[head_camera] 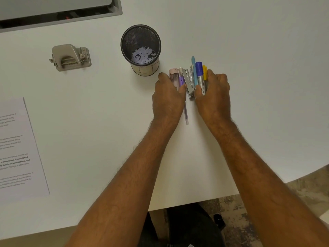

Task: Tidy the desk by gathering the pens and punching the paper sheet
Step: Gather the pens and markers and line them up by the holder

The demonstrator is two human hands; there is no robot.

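Observation:
A cluster of pens lies on the white desk between my hands: a pink item [173,75], a purple pen [185,107], a silver stapler [188,82], a light blue pen [194,70], a blue-capped marker [199,73] and a yellow marker [204,72]. My left hand [169,97] presses against the cluster from the left, my right hand [213,95] from the right, fingers curled around the bundle. A black mesh pen cup [140,49] with paper dots inside stands just up-left. The grey hole punch [70,57] sits far left. The printed paper sheet [19,148] lies at the left edge.
A grey-framed recess [71,16] runs along the desk's upper left. The desk's front edge [187,205] is near my body, with speckled floor [240,211] beyond on the right.

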